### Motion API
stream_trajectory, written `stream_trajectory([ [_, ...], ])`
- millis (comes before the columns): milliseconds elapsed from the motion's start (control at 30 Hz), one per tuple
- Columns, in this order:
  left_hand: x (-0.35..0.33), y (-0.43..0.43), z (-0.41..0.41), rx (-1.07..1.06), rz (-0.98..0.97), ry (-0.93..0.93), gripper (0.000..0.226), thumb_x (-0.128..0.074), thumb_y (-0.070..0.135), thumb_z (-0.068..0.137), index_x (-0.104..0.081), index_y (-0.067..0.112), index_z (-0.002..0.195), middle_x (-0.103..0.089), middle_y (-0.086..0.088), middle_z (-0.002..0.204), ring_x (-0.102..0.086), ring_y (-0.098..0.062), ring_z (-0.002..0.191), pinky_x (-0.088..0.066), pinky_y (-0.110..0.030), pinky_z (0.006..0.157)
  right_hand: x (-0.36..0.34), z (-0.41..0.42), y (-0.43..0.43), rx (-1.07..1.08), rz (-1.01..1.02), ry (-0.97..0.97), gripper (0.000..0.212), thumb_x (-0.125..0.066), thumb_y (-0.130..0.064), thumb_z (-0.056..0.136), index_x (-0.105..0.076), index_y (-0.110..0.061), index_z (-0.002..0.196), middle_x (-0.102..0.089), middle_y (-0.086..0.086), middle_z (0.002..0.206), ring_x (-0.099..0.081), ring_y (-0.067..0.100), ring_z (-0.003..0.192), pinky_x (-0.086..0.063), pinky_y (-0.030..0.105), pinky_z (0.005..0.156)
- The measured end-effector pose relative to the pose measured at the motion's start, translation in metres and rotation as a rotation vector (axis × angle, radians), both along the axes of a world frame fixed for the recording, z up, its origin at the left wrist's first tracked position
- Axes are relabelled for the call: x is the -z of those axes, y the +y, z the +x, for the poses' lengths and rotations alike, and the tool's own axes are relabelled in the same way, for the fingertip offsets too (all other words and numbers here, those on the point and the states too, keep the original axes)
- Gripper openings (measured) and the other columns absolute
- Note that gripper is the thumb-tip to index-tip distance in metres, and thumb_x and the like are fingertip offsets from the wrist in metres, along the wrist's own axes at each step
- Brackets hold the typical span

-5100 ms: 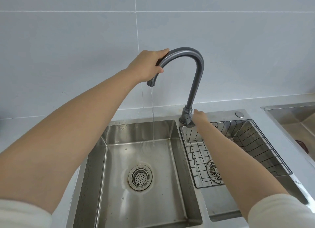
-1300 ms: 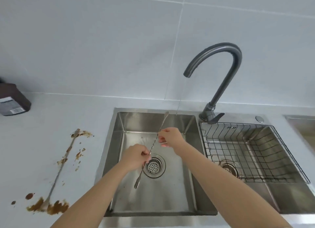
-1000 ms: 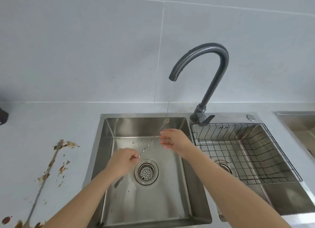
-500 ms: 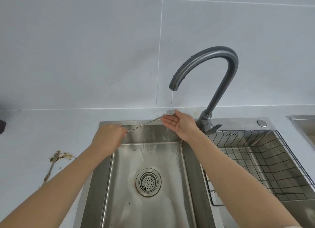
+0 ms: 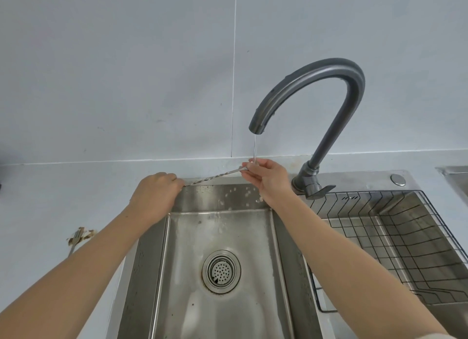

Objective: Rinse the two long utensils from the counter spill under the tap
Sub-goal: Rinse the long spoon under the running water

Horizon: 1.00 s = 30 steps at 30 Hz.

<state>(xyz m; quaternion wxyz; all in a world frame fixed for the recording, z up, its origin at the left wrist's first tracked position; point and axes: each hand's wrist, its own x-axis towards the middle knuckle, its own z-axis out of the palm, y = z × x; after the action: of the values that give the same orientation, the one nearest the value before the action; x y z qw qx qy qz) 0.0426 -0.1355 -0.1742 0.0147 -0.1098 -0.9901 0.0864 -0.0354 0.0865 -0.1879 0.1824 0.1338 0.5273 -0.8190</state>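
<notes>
A long twisted metal utensil [image 5: 215, 177] stretches nearly level above the back of the left sink basin [image 5: 220, 250]. My left hand [image 5: 155, 195] grips its handle end. My right hand [image 5: 266, 178] pinches the spoon end, right under the thin stream from the grey curved tap [image 5: 314, 98]. A second long utensil [image 5: 75, 240] lies on the counter at the left in a brown spill; my left forearm hides most of it.
The right basin holds a black wire rack [image 5: 395, 240]. The tap lever [image 5: 320, 189] sticks out at the tap's base. A drain strainer [image 5: 221, 271] sits mid-basin. A further steel sink edge [image 5: 453, 171] shows at far right.
Both hands rose from low in the basin to the level of the back rim. My right hand's fingers have curled round the spoon end under the stream.
</notes>
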Motion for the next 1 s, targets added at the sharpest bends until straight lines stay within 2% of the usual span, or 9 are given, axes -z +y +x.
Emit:
stream_trajectory([
  [100, 0.001, -0.003, -0.001, 0.001, -0.003, 0.026, 0.045, -0.086, -0.008, 0.014, -0.056, 0.012, 0.041, -0.049, 0.0, 0.035, -0.047, -0.019, 0.029, -0.008, -0.015, 0.036, 0.0, 0.002, -0.005, -0.012, 0.06, -0.002, 0.013, -0.056, 0.003, 0.089, -0.056, -0.004, 0.077, -0.063, 0.011, 0.074, -0.068, 0.009, 0.051, -0.057, 0.017, 0.055],
  [233, 0.004, -0.003, -0.001, 0.032, -0.02, 0.039, 0.046, -0.085, -0.009, 0.012, -0.056, 0.012, 0.041, -0.05, 0.0, 0.036, -0.047, -0.019, 0.029, -0.01, -0.013, 0.037, 0.0, 0.007, -0.01, -0.08, 0.129, -0.028, 0.024, -0.04, -0.01, 0.099, -0.052, -0.006, 0.079, -0.062, 0.013, 0.075, -0.068, 0.012, 0.056, -0.058, 0.018, 0.057],
  [333, 0.007, -0.001, 0.001, 0.047, -0.02, 0.047, 0.046, -0.082, -0.011, 0.012, -0.054, 0.012, 0.041, -0.05, 0.0, 0.036, -0.047, -0.019, 0.029, -0.012, -0.015, 0.036, -0.003, 0.007, -0.009, -0.047, -0.041, 0.001, 0.027, -0.035, -0.003, 0.1, -0.056, -0.005, 0.083, -0.063, 0.011, 0.081, -0.068, 0.015, 0.069, -0.059, 0.018, 0.065],
  [467, 0.011, 0.001, 0.0, 0.062, 0.012, 0.073, 0.045, -0.076, -0.017, 0.012, -0.052, 0.01, 0.04, -0.048, -0.002, 0.035, -0.045, -0.021, 0.028, 0.004, -0.009, 0.047, -0.008, 0.009, -0.006, 0.07, -0.263, -0.011, 0.017, -0.05, 0.008, 0.09, -0.057, -0.003, 0.08, -0.069, 0.005, 0.065, -0.071, 0.012, 0.059, -0.059, 0.02, 0.059],
  [567, 0.009, 0.002, -0.002, 0.06, 0.007, 0.081, 0.045, -0.08, -0.014, 0.015, -0.053, 0.011, 0.041, -0.048, -0.001, 0.036, -0.044, -0.021, 0.028, 0.004, -0.008, 0.051, -0.008, 0.01, -0.009, 0.081, -0.133, -0.003, 0.021, -0.052, -0.006, 0.093, -0.053, -0.006, 0.072, -0.068, 0.001, 0.056, -0.069, 0.009, 0.054, -0.057, 0.018, 0.055],
  [733, 0.006, -0.001, -0.002, 0.057, -0.01, 0.09, 0.046, -0.08, -0.014, 0.014, -0.055, 0.011, 0.042, -0.048, -0.001, 0.036, -0.042, -0.02, 0.029, 0.006, -0.011, 0.046, -0.013, 0.009, -0.009, 0.048, 0.02, -0.022, 0.037, -0.035, -0.026, 0.101, -0.055, -0.006, 0.078, -0.064, 0.009, 0.072, -0.068, 0.012, 0.055, -0.058, 0.02, 0.057],
  [800, 0.006, 0.0, -0.002, 0.048, -0.007, 0.098, 0.044, -0.08, -0.014, 0.015, -0.059, 0.01, 0.045, -0.049, -0.002, 0.037, -0.047, -0.021, 0.03, -0.002, -0.012, 0.035, -0.013, 0.01, -0.008, 0.02, -0.05, -0.001, 0.029, -0.038, -0.018, 0.1, -0.055, -0.005, 0.082, -0.064, 0.009, 0.078, -0.069, 0.013, 0.062, -0.059, 0.021, 0.064],
  [900, 0.004, 0.006, -0.003, 0.039, 0.017, 0.132, 0.043, -0.078, -0.017, 0.017, -0.064, 0.007, 0.05, -0.053, -0.005, 0.039, -0.051, -0.024, 0.033, -0.033, -0.018, 0.029, -0.012, 0.013, -0.009, 0.01, -0.144, 0.037, 0.014, -0.046, -0.004, 0.096, -0.057, -0.003, 0.086, -0.064, 0.01, 0.085, -0.07, 0.01, 0.063, -0.059, 0.021, 0.067],
  [1000, 0.001, 0.009, -0.006, 0.027, 0.043, 0.194, 0.043, -0.073, -0.021, 0.016, -0.064, 0.004, 0.049, -0.054, -0.007, 0.04, -0.052, -0.026, 0.035, -0.037, -0.02, 0.029, -0.01, 0.014, -0.012, 0.055, -0.12, -0.007, 0.021, -0.043, -0.01, 0.098, -0.055, -0.002, 0.082, -0.063, 0.011, 0.081, -0.07, 0.01, 0.058, -0.059, 0.02, 0.06],
])
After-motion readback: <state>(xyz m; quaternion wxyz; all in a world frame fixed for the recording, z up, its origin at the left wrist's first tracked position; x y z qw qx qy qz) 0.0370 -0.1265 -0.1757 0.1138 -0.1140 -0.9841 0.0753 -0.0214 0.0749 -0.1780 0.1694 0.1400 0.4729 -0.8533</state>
